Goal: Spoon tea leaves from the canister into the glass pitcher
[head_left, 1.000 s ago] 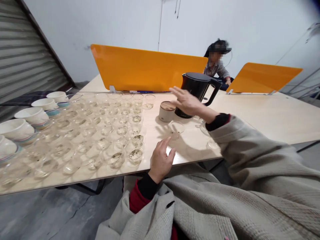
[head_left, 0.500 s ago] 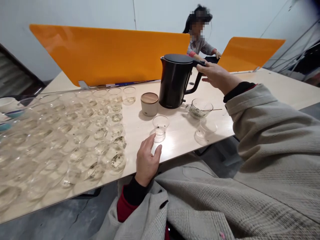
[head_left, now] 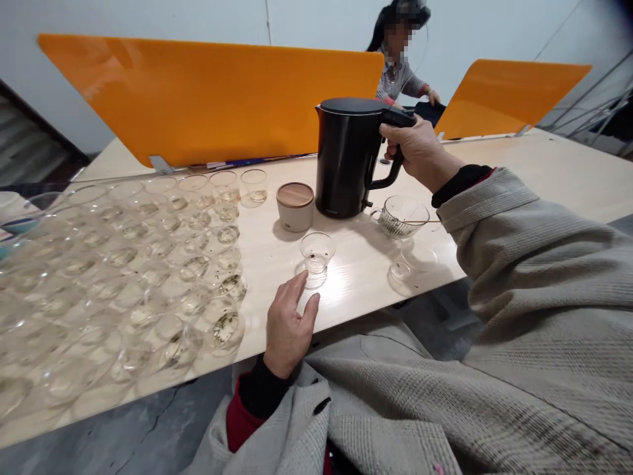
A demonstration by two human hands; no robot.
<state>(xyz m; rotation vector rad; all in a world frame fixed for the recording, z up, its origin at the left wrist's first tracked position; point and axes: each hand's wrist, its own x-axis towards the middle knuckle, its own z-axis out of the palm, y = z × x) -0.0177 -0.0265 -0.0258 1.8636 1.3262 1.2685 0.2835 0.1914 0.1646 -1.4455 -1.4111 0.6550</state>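
A black electric kettle stands upright at the middle of the table, its spout toward the left. My right hand is wrapped round the top of its handle. My left hand rests at the table's front edge, thumb and fingers apart, holding nothing. Just beyond its fingertips stands a clear plastic cup with a few dark bits in it. To the right of the kettle, a ribbed glass cup holds dark leaf-like pieces and a thin stick. Another clear cup is in front of it.
Rows of clear cups with pale liquid, some with dark leaves, cover the table's left side. A beige jar with a wooden lid stands left of the kettle. Orange dividers line the back. A person is behind them.
My right hand has closed round the kettle handle, where before it lay on top with looser fingers. My left hand has barely moved. The camera view has shifted slightly.
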